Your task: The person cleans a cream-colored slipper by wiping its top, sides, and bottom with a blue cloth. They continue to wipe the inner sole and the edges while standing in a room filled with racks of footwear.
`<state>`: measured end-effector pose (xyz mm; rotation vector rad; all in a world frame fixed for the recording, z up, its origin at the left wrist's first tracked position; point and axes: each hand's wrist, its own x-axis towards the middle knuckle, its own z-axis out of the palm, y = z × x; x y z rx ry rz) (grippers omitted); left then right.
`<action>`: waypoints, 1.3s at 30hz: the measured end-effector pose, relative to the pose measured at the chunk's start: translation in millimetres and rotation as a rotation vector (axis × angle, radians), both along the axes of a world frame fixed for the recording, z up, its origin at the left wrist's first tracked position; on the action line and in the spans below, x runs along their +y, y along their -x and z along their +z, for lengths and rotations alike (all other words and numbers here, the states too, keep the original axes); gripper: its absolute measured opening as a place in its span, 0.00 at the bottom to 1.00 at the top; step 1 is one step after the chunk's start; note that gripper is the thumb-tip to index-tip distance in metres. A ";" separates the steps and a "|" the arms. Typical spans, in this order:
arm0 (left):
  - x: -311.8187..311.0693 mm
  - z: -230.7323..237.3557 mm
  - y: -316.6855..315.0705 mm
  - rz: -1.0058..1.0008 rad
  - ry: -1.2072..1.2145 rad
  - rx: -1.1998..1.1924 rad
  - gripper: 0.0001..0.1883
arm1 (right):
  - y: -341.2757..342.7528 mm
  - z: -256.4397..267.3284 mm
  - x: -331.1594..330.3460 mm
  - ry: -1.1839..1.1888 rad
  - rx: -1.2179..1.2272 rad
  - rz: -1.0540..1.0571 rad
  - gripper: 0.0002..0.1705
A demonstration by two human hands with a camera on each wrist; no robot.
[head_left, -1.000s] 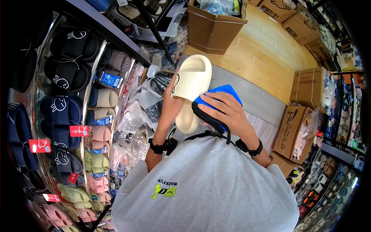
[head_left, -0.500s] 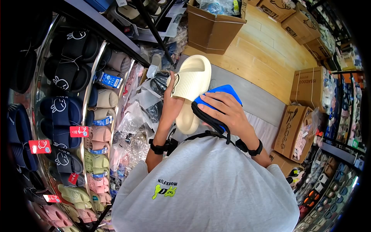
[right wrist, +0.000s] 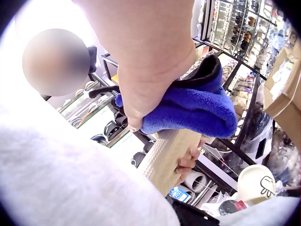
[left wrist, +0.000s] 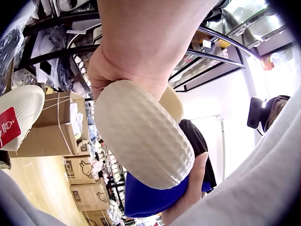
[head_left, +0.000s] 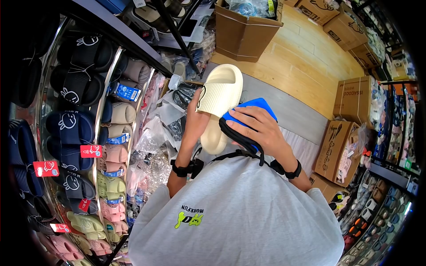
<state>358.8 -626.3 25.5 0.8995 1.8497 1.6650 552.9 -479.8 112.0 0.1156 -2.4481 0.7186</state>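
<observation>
My left hand [head_left: 197,119] grips a cream slipper [head_left: 217,99] with a ribbed strap, its toe pointing away from me. A blue plush cloth [head_left: 266,106] with black edging and a black strap lies under the fingers of my right hand [head_left: 262,131], which holds it against the slipper's side. In the left wrist view the slipper's pale dimpled underside [left wrist: 141,136] overlaps the cloth. The left fingers [right wrist: 186,165] wrap the slipper's edge in the right wrist view. Another cream slipper [right wrist: 251,183] with a rabbit print hangs nearby, thin cords running toward my left hand.
On my left, racks hold black, navy and pastel slippers [head_left: 115,153] with tags. Plastic-wrapped goods [head_left: 151,146] lie in a heap beside them. An open carton [head_left: 246,37] stands ahead on the wooden floor [head_left: 306,57]. More cartons [head_left: 350,99] and shoe shelves line the right.
A left-hand digit lifted at the slipper's strap half a second ago now lies lower along its edge. The slipper and cloth have barely shifted.
</observation>
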 end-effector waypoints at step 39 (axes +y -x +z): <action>9.0 7.2 -6.4 0.022 0.040 0.084 0.28 | 6.5 2.5 11.5 -0.113 0.113 -0.067 0.32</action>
